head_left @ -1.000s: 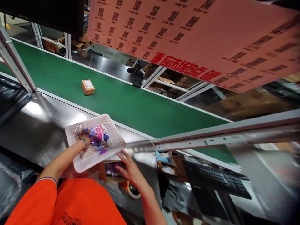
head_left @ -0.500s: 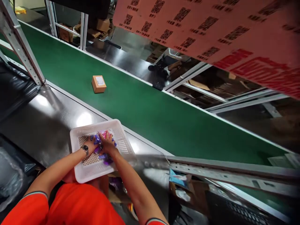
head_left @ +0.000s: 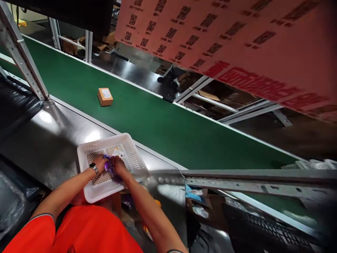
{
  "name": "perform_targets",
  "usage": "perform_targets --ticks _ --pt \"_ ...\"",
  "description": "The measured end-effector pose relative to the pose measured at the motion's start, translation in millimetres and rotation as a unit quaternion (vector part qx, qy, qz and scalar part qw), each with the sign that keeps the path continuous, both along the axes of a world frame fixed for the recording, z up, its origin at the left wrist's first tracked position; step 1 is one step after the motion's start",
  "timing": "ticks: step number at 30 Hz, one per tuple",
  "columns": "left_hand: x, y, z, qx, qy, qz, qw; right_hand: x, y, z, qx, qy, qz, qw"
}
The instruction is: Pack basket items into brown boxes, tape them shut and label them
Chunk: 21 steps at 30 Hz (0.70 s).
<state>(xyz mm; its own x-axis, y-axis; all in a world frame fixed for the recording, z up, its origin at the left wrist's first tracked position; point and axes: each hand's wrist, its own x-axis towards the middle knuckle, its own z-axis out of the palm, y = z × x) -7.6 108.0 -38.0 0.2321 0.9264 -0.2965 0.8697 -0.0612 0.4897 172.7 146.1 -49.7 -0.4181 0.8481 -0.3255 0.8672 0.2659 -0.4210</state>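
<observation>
A white plastic basket (head_left: pixel 91 196) with a lattice bottom sits tilted across the metal ledge near the belt. Inside it, shiny purple plastic packaging (head_left: pixel 108 168) is bunched between my two hands. My left hand (head_left: pixel 100 163), with a watch on its wrist, has its fingers closed on the packaging's left side. From the right, my right hand (head_left: pixel 118 165) grips the same packaging with bent fingers. A white printed paper or label (head_left: pixel 119 152) lies in the basket just beyond my right hand. My fingertips are partly hidden, and the packaging's contents cannot be made out.
Beyond the basket runs a green conveyor belt (head_left: pixel 158 130), carrying a small cardboard box (head_left: pixel 105 97) with a white label. A pink sheet (head_left: pixel 223 42) printed with QR codes hangs at upper right. A metal frame rail (head_left: pixel 250 179) crosses at right, and a post (head_left: pixel 23 52) stands at left.
My spread fingers have closed in on the purple packaging. Pink and blue pieces seen under them no longer show, and the printed paper is now visible. The camera view has shifted slightly.
</observation>
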Motion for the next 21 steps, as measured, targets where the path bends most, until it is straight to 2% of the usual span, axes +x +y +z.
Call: perform_targets --ticks 3,7,10,12,13,15,18,21 --pt "-1.8 -1.7 22.3 0.026 -0.018 0.025 0.999 -0.5 1.3 25.0 0.004 0.022 -0.005 1.0" --pt "1.5 -7.9 66.4 0.074 -0.052 0.035 0.995 14.3 -1.9 78.2 0.035 0.078 -0.006 0.996" --pt "18.9 -25.9 96.8 0.115 -0.093 0.02 0.989 44.6 -24.5 119.9 0.073 0.116 -0.013 0.99" --pt "39.3 -46.9 107.1 0.131 -0.128 -0.005 0.983 73.2 -54.0 136.8 0.101 0.148 -0.024 0.984" --pt "51.3 -59.4 108.0 0.135 -0.144 -0.021 0.98 88.7 -72.0 139.4 0.113 0.166 -0.032 0.979" --pt "76.5 -85.8 101.4 0.134 -0.164 -0.053 0.976 118.5 -110.3 131.7 0.134 0.205 -0.052 0.968" --pt "107.1 -119.8 78.1 0.106 -0.166 -0.101 0.975 149.4 -158.3 95.5 0.138 0.228 -0.097 0.959" --pt "118.3 -139.6 56.7 0.049 -0.093 -0.183 0.978 156.9 -180.9 57.2 0.099 0.19 -0.137 0.967"
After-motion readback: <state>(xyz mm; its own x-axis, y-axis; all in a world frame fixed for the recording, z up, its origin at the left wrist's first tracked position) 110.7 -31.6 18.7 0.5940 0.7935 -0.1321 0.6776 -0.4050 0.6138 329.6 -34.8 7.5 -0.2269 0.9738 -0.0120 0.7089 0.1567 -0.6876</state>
